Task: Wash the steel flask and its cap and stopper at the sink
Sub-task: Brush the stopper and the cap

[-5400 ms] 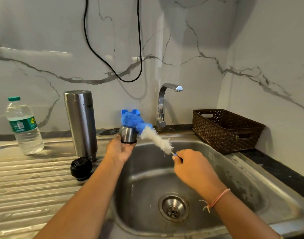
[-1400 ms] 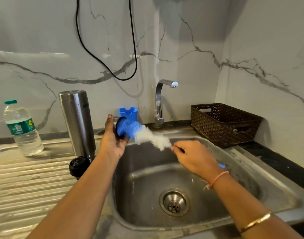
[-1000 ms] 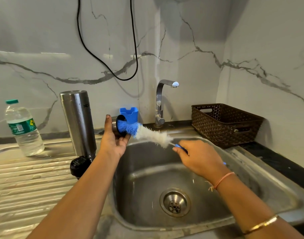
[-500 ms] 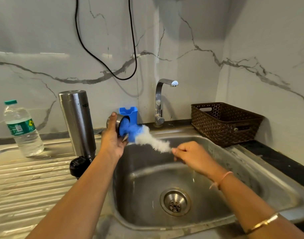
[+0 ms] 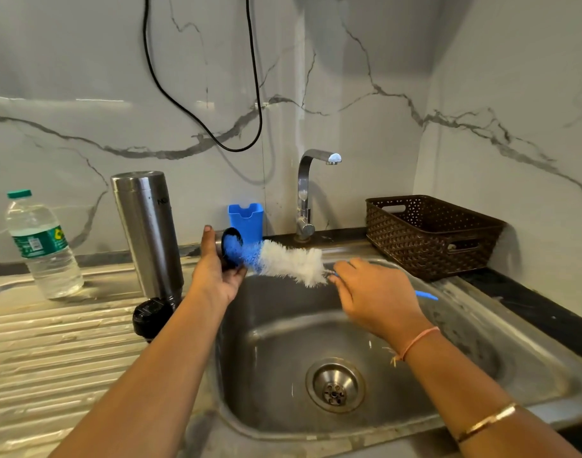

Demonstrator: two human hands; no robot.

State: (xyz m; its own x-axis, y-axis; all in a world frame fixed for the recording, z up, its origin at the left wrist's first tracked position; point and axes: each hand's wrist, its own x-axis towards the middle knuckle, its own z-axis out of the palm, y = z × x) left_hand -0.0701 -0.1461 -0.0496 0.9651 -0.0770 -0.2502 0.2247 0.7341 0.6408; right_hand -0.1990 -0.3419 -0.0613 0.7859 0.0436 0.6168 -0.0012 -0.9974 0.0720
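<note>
The left hand [image 5: 217, 276] grips the cap [image 5: 231, 247] over the sink's [image 5: 474, 312] back-left corner, and the right hand [image 5: 375, 292], fingers closed on the brush [image 5: 283, 261], should probably twist its bristles deep inside while the flask [image 5: 147, 233] and stopper [image 5: 151, 317] wait on the drainboard [image 5: 51, 358].

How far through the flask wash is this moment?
Early. In hand: the left hand holds the cap while the right hand works the brush inside it. Left: the flask and stopper wait on the drainboard; tap is off.
</note>
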